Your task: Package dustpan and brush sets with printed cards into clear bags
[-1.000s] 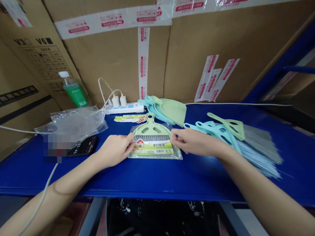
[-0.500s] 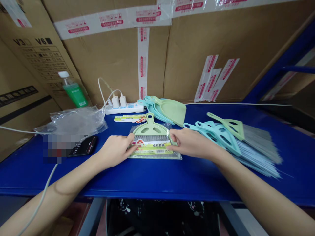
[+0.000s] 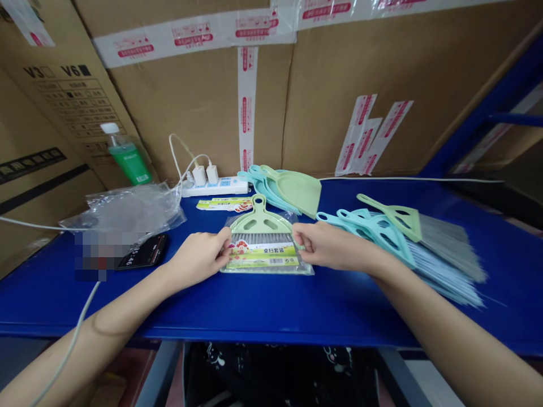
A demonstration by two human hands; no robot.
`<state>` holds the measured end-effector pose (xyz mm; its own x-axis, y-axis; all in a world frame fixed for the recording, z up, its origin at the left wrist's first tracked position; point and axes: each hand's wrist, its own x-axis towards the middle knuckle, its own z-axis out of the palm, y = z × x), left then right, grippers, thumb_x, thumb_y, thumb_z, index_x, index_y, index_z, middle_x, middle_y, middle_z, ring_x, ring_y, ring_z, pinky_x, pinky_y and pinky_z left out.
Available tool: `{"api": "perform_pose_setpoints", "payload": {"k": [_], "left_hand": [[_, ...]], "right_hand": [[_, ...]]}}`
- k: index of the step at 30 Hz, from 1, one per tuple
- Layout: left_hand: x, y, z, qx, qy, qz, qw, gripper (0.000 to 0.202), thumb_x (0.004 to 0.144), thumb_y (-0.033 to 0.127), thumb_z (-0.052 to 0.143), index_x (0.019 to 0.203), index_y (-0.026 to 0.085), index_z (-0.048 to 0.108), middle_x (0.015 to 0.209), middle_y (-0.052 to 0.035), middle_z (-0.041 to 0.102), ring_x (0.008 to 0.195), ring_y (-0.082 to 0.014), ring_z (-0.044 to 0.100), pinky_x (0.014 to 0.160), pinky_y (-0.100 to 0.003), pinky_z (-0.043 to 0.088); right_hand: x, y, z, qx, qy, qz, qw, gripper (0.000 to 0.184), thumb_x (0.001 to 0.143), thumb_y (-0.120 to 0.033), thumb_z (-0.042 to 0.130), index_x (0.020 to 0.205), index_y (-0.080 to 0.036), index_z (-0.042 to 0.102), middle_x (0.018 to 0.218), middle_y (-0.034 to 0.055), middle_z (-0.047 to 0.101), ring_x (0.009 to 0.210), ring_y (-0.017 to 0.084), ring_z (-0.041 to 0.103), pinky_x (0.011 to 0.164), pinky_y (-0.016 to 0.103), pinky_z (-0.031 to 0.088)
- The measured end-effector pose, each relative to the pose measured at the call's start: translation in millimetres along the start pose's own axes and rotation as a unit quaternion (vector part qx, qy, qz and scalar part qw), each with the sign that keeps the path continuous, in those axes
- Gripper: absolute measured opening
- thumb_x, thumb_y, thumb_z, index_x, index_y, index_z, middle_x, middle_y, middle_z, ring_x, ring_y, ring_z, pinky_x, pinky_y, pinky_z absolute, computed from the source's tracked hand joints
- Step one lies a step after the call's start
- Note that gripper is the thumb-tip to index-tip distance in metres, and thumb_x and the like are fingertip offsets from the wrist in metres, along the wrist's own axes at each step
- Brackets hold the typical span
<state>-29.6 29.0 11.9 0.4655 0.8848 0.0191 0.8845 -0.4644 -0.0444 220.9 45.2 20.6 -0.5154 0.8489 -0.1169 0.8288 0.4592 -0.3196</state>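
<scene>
A light green dustpan and brush set (image 3: 261,223) lies on the blue table in a clear plastic bag, handle pointing away from me. Across the grey bristles sits a printed label card (image 3: 265,254). My left hand (image 3: 203,253) is closed at the bag's left edge, fingers pinched together. At the right edge my right hand (image 3: 324,244) grips the bag with curled fingers. Both hands rest low, close to the tabletop.
Blue and green brushes (image 3: 394,232) lie to the right, with dustpans (image 3: 292,189) stacked behind. Spare label cards (image 3: 224,204), a power strip (image 3: 229,185), clear bags (image 3: 131,206), a phone (image 3: 148,252) and a green bottle (image 3: 129,161) are further left. Cardboard boxes (image 3: 182,96) wall the back.
My left fingers have drawn back from the label to the bag's left edge and curled in, uncovering the label's left end. My right hand has barely moved.
</scene>
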Motion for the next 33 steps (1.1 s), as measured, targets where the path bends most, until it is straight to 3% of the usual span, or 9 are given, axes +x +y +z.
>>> {"api": "perform_pose_setpoints", "payload": {"k": [18, 33], "left_hand": [[-0.4, 2.8, -3.4, 0.024, -0.011, 0.005, 1.000, 0.009, 0.084, 0.020, 0.036, 0.079, 0.020, 0.043, 0.059, 0.0012, 0.059, 0.053, -0.0177, 0.058, 0.049, -0.027, 0.034], [-0.4, 0.8, -3.1, 0.008, -0.031, 0.019, 0.999, 0.009, 0.087, 0.019, 0.038, 0.078, 0.021, 0.038, 0.060, 0.0028, 0.055, 0.054, -0.0169, 0.056, 0.050, -0.026, 0.030]], "right_hand": [[0.2, 3.7, 1.1, 0.006, -0.014, 0.006, 1.000, 0.021, 0.067, -0.009, 0.047, 0.064, -0.023, 0.032, 0.056, -0.0048, 0.048, 0.051, 0.012, 0.042, 0.050, 0.027, 0.025], [-1.1, 3.9, -0.7, 0.035, -0.034, -0.006, 0.999, 0.024, 0.066, -0.005, 0.048, 0.068, -0.024, 0.032, 0.055, -0.0059, 0.049, 0.051, 0.011, 0.044, 0.050, 0.026, 0.029]]}}
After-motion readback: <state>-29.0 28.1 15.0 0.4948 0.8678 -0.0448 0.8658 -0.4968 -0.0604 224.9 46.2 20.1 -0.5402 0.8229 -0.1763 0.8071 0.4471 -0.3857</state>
